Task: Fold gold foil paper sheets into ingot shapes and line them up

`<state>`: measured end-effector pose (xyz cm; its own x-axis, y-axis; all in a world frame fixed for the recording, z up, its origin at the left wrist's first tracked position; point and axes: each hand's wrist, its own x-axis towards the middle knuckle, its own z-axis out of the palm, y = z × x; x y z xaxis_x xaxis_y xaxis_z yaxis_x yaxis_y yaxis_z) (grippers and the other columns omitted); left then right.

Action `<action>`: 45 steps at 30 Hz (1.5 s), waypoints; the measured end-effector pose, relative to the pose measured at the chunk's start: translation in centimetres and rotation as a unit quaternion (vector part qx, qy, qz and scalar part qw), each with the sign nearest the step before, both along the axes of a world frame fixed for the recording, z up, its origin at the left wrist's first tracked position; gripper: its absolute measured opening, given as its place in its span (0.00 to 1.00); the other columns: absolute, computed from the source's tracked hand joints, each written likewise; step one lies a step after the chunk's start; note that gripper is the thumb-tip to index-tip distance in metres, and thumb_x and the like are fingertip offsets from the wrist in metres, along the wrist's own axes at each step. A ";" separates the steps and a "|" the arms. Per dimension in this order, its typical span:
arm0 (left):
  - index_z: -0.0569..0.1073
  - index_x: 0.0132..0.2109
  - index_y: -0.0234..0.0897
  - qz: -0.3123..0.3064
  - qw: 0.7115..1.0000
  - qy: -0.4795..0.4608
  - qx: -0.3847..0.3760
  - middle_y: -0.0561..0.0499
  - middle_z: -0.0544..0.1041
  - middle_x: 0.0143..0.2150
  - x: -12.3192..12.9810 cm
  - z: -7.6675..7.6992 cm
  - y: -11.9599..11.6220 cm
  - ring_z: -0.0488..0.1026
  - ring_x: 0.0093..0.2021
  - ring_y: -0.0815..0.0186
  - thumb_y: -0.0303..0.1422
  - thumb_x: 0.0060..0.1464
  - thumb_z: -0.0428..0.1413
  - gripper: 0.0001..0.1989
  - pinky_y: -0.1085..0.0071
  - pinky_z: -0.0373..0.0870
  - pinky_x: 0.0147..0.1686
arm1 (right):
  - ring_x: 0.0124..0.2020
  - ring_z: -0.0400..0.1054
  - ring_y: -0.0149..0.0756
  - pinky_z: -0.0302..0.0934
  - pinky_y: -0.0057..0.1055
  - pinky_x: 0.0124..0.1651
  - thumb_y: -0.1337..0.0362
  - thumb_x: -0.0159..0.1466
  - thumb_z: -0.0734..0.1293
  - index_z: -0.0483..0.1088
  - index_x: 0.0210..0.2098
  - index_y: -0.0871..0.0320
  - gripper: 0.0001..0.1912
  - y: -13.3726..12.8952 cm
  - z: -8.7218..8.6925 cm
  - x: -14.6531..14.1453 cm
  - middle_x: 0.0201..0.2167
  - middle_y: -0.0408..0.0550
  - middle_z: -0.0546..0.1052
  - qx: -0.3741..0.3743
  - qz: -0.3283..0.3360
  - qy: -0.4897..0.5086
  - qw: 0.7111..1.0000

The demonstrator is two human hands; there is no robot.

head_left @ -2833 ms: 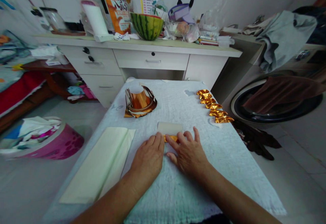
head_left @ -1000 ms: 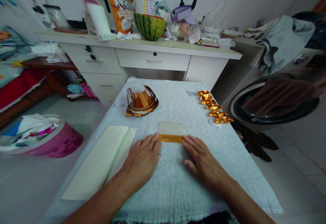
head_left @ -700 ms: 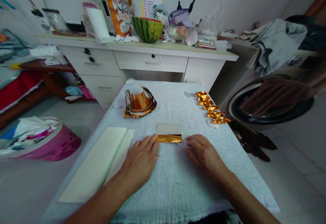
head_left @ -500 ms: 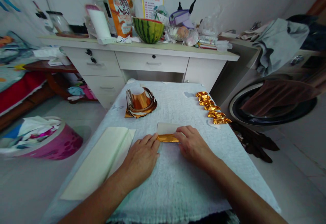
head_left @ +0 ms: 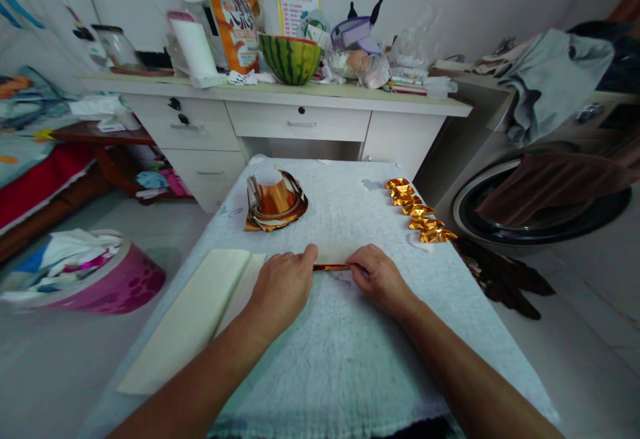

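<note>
Between my hands lies a narrow gold foil strip point(head_left: 331, 267), with a pale sheet of paper point(head_left: 334, 254) just behind it. My left hand point(head_left: 287, 284) pinches the strip's left end, thumb on top. The right end is between the closed fingers of my right hand point(head_left: 381, 278). A stack of pale paper point(head_left: 200, 306) lies beside my left forearm. Behind my left hand stands a curled roll of gold foil point(head_left: 276, 202). Several folded gold foil pieces point(head_left: 417, 210) form a row along the table's right edge.
A cloth covers the table point(head_left: 350, 379). Beyond it, a white cabinet point(head_left: 300, 119) carries a cut watermelon point(head_left: 291, 59) and an orange bag point(head_left: 237, 22). A pink bin point(head_left: 127, 282) is on the left, a washing machine point(head_left: 465, 206) on the right.
The gold strip has gone from lying flat and wide to a thin edge between my fingers. Both my hands have closed more tightly on its ends.
</note>
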<state>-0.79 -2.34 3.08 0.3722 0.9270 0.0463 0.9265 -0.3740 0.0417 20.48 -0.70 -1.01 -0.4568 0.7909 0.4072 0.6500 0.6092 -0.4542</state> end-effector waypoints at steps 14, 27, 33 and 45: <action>0.76 0.38 0.39 -0.060 0.987 -0.114 0.095 0.50 0.74 0.36 1.0 -0.8 2.2 0.68 0.39 0.63 0.29 0.60 0.51 0.09 0.69 0.65 0.36 | 0.36 0.61 0.38 0.55 0.35 0.40 0.75 0.60 0.62 0.67 0.31 0.56 0.07 -0.4 1.3 0.3 0.30 0.46 0.69 0.065 -0.058 0.061 0.994; 0.72 0.43 0.38 -0.070 0.919 -0.379 0.079 0.48 0.72 0.49 1.6 -2.6 2.7 0.71 0.51 0.65 0.19 0.53 0.47 0.15 0.67 0.68 0.52 | 0.41 0.59 0.39 0.51 0.39 0.46 0.70 0.66 0.60 0.68 0.35 0.56 0.06 -1.8 1.5 -0.9 0.37 0.48 0.73 0.107 0.018 -0.083 0.991; 0.73 0.40 0.36 -0.082 0.936 -0.342 -0.027 0.48 0.72 0.47 1.0 -3.4 2.8 0.71 0.47 0.66 0.17 0.50 0.44 0.18 0.69 0.70 0.48 | 0.41 0.61 0.38 0.55 0.35 0.45 0.75 0.61 0.61 0.69 0.36 0.57 0.09 -1.3 0.6 -1.4 0.38 0.48 0.73 0.012 0.076 -0.119 0.990; 0.73 0.37 0.39 -0.126 0.942 -0.303 -0.077 0.49 0.72 0.39 1.2 -2.1 1.6 0.67 0.45 0.62 0.19 0.45 0.49 0.15 0.65 0.66 0.47 | 0.38 0.64 0.35 0.56 0.33 0.45 0.79 0.54 0.61 0.66 0.32 0.57 0.12 -1.5 0.9 -1.1 0.32 0.44 0.73 -0.074 0.060 -0.018 0.995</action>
<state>0.38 -0.78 0.95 0.5296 0.8260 0.1931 0.5980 -0.5250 0.6056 19.35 -2.16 -0.15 -0.5634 0.7801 0.2723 0.5937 0.6114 -0.5231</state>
